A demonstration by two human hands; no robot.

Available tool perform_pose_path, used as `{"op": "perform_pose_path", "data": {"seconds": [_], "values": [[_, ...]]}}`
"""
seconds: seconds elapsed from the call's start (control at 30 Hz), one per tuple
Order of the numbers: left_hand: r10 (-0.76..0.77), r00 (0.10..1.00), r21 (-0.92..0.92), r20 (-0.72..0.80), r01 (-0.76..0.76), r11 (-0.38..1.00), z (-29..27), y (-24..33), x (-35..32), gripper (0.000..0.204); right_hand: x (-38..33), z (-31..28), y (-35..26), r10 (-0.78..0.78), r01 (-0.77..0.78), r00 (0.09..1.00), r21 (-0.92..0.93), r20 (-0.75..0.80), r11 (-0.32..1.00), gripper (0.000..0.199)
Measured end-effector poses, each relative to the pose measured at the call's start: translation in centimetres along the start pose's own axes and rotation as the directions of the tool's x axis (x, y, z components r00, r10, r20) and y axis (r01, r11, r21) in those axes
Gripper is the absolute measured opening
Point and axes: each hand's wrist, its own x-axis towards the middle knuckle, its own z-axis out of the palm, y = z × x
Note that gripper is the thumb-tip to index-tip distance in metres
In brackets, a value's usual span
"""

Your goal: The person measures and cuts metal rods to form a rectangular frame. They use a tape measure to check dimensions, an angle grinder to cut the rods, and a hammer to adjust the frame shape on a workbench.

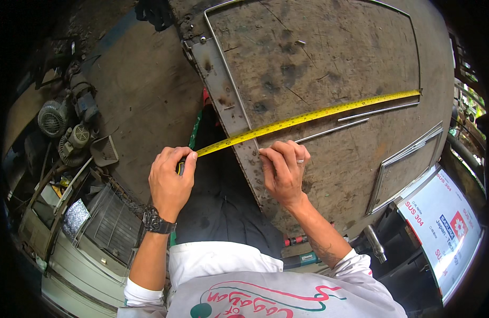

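In my left hand (172, 175) is a tape measure, its case mostly hidden by my fingers. Its yellow blade (308, 115) stretches rightward across the table, and the tip lies at the right side of a bent metal rod frame (226, 66). This thin, shiny frame has rounded corners and lies flat. Along its near side, two rod ends run past each other with a gap between them. My right hand (284, 170) is closed in a pinch at the frame's near left corner, just below the blade; the fingers hide the bend.
The worn table (339, 169) has a metal strip (215, 77) along its left edge. A short rod piece (300, 42) lies farther back. Several bent rods (379, 183) are stacked at the right. Beyond stands a film-covered sheet (437, 228). Motors (52, 117) and scrap crowd the left floor.
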Motion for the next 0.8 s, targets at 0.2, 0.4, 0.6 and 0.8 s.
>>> {"op": "perform_pose_path", "data": {"seconds": [0.2, 0.4, 0.6, 0.8], "values": [[-0.002, 1.000, -0.008, -0.003, 0.002, 1.000, 0.34, -0.07, 0.44, 0.017, 0.35, 0.09, 0.56, -0.015, 0.015, 1.000, 0.018, 0.004, 1.000, 0.027], [-0.024, 1.000, 0.009, 0.004, 0.024, 1.000, 0.32, -0.06, 0.29, 0.017, 0.42, 0.08, 0.44, -0.014, 0.014, 1.000, 0.031, -0.016, 0.999, 0.029], [-0.013, 1.000, -0.004, -0.004, 0.013, 1.000, 0.56, -0.16, 0.22, 0.017, 0.46, 0.23, 0.57, -0.008, 0.010, 0.999, 0.033, -0.041, 0.999, 0.027], [0.002, 1.000, -0.006, 0.008, -0.002, 1.000, 0.13, 0.10, 0.51, 0.015, 0.74, 0.03, 0.46, -0.007, 0.009, 0.999, 0.050, -0.039, 0.999, 0.029]]}}
